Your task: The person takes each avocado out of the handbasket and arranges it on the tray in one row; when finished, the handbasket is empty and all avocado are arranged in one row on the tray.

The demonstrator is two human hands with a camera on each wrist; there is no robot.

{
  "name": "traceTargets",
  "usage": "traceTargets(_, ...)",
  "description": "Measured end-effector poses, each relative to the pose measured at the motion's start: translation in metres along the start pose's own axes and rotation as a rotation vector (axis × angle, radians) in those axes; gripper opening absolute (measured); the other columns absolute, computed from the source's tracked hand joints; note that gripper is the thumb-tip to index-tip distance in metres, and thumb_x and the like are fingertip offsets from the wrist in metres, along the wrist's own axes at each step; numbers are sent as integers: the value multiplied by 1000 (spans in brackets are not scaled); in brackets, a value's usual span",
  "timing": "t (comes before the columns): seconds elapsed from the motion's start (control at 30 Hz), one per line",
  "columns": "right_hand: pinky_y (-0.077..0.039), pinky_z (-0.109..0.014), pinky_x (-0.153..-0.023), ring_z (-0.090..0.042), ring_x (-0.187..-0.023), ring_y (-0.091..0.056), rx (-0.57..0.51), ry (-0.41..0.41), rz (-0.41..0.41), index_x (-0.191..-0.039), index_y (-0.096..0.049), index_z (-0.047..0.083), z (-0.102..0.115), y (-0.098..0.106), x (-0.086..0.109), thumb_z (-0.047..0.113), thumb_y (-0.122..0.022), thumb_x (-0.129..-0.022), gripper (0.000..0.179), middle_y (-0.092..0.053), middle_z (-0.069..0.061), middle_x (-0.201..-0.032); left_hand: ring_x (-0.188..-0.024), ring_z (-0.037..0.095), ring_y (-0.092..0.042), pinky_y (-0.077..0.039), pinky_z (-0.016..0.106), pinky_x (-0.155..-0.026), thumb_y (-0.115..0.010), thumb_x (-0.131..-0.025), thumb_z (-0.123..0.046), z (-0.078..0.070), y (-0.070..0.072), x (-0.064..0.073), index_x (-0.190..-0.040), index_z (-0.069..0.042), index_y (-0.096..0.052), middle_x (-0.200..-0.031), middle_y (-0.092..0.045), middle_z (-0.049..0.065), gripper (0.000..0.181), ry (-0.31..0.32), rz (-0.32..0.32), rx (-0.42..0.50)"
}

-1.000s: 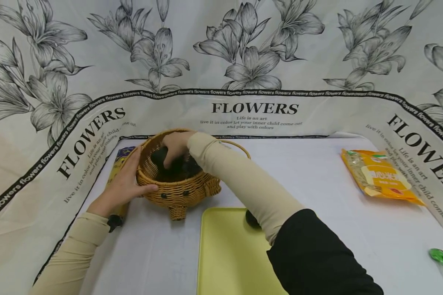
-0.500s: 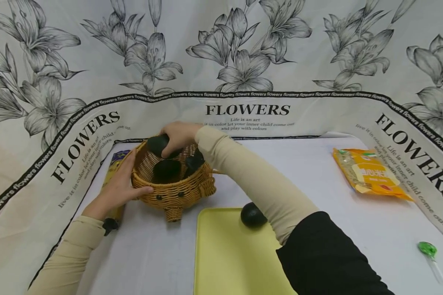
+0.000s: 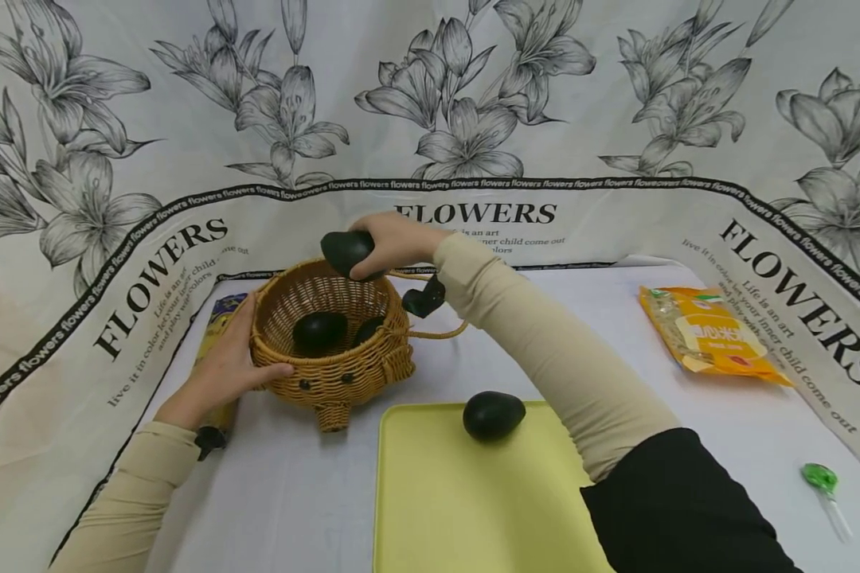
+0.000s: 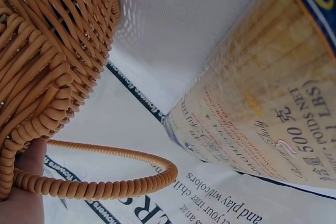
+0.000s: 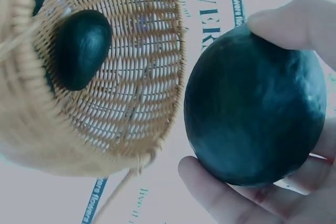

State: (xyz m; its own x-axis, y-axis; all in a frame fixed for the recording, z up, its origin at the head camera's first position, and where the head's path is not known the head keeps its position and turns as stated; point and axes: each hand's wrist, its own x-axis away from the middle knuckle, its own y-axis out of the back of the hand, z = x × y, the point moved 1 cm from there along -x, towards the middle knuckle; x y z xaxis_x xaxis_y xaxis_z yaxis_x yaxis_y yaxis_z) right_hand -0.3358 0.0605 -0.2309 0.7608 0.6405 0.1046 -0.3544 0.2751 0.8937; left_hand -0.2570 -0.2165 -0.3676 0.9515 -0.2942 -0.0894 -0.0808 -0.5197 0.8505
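Observation:
In the head view my right hand (image 3: 394, 243) grips a dark green avocado (image 3: 345, 253) above the rim of a wicker basket (image 3: 358, 370). The right wrist view shows thumb and fingers around this avocado (image 5: 254, 108). My left hand (image 3: 222, 362) holds the basket's left side, thumb along the front below the rim. From the left wrist, a finger (image 4: 29, 163) shows beside the basket's looped handle (image 4: 105, 188). One avocado (image 3: 320, 330) lies inside the basket, with another (image 3: 368, 329) partly hidden by the rim. On the yellow tray (image 3: 430, 493) rests one more avocado (image 3: 494, 415).
A pasta pack (image 4: 262, 93) lies left of the basket, partly behind my left hand. Far right on the white table are an orange-and-yellow bag (image 3: 713, 334) and a green lollipop (image 3: 820, 477). Flower-printed cloth (image 3: 473, 143) rises behind the table.
My right hand has lifted an avocado out of the basket and moved up and right with it. The left hand keeps its hold on the basket. The head view has shifted slightly.

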Motion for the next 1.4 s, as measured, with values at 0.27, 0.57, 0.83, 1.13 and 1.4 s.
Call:
traceTargets(0.27,-50,-33,-81,-19,-98,-57,-118,-84,-110,-140,-44,16,-24,8,62,37,-68,-80,68,-55,-5,-127,-142,49,-12,-20,70,-107,-76,-72,-52,0,-2,-1,-150,-25,16,-160,3,16,124,-24,-20,43)
traceTargets(0.57,-50,-35,-82,-19,-98,-59,-131,-149,-185,-138,-46,15,-40,-1,121,38,-72,-77,70,-58,-5,-126,-141,48,-15,-21,70,-107,-78,-72,-47,-1,-2,0,-152,-21,11,-159,-2,18,122,-44,-38,66)
traceTargets(0.83,-49,-36,-82,-19,-98,-58,-162,-223,-254,-137,-47,14,-45,-9,154,36,-74,-76,70,-59,-5,-122,-138,49,-22,-24,69,-106,-79,-71,-44,-3,-1,1,-153,-18,4,-157,-13,21,120,-67,-56,80)
traceTargets(1.13,-48,-36,-85,-19,-101,-57,-187,-274,-308,-136,-48,16,-45,-20,173,38,-74,-76,69,-58,-3,-126,-137,51,-24,-25,71,-103,-78,-72,-43,1,-3,0,-153,-23,5,-156,-15,21,118,-78,-61,82)
traceTargets(1.4,-51,-34,-79,-20,-95,-61,-222,-308,-304,-141,-40,22,-48,-39,183,41,-73,-77,74,-55,-9,-126,-135,52,-26,-26,71,-102,-78,-72,-44,-4,-2,0,-153,-18,4,-155,-17,23,118,-84,-61,78)
